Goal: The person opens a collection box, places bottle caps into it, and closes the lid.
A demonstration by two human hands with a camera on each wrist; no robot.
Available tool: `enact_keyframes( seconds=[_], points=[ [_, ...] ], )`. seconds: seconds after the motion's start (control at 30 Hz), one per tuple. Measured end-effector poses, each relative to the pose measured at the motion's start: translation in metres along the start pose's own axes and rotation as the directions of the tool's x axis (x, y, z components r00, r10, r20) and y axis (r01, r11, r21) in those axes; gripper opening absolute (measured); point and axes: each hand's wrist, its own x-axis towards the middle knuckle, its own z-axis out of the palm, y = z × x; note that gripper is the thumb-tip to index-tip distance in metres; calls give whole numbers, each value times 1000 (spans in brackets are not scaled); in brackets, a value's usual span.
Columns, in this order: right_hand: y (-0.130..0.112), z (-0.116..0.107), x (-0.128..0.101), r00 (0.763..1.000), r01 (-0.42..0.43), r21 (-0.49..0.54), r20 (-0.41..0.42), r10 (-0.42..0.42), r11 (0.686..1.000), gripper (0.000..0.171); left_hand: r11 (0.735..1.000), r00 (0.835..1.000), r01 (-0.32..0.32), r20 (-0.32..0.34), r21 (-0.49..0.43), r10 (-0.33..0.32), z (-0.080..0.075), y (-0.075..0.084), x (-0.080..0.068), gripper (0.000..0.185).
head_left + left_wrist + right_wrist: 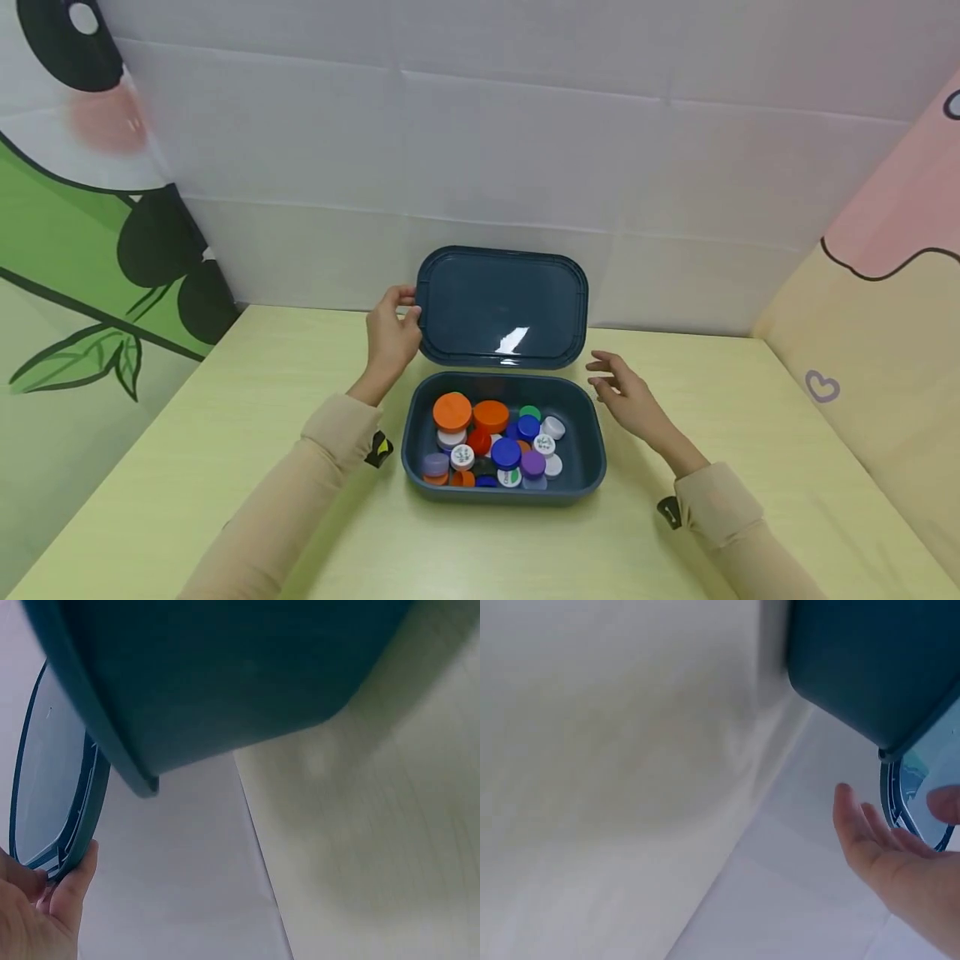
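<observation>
A dark blue lid (501, 308) is held raised behind a dark blue plastic box (587, 467), with its broad face toward me. My left hand (392, 335) pinches the lid's left edge between thumb and fingers; the left wrist view shows this grip on the lid's rim (96, 796). To the right of the lid's lower corner, my right hand (628, 398) hovers apart from it, fingers loosely bent and holding nothing. Inside the box lies a jumble of bottle caps: orange caps (453, 412), blue caps (506, 452), a purple cap (533, 463), white ones and other colours.
The box stands on a pale yellow wooden table (315, 533). A white cloth wall (525, 150) rises at the table's back edge. Painted panels stand at the left (60, 350) and right (862, 367).
</observation>
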Motion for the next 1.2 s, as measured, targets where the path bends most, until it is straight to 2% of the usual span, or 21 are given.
enact_keyframes(
  seconds=[0.17, 0.27, 0.57, 0.97, 1.2],
  points=[
    [-7, -7, 18, 996, -50, 29, -72, 52, 998, 41, 999, 1000, -25, 2, -33, 25, 1, 3, -4, 25],
    [2, -10, 31, 993, -65, 45, -91, 69, 997, 43, 998, 999, -37, -3, -51, 37, 1, 6, -6, 25],
    [-2, -14, 50, 985, -91, 96, -141, 104, 991, 43, 995, 998, -58, -20, -75, 57, 0, 10, -10, 26],
    [-5, -12, 46, 953, -69, 72, -289, 87, 995, 36, 982, 994, -101, 15, -161, 105, -8, 6, -17, 26],
    [-12, -13, 34, 948, -34, 85, -313, 59, 996, 33, 964, 983, -136, 88, -229, 160, -19, 4, -19, 27]
  ],
)
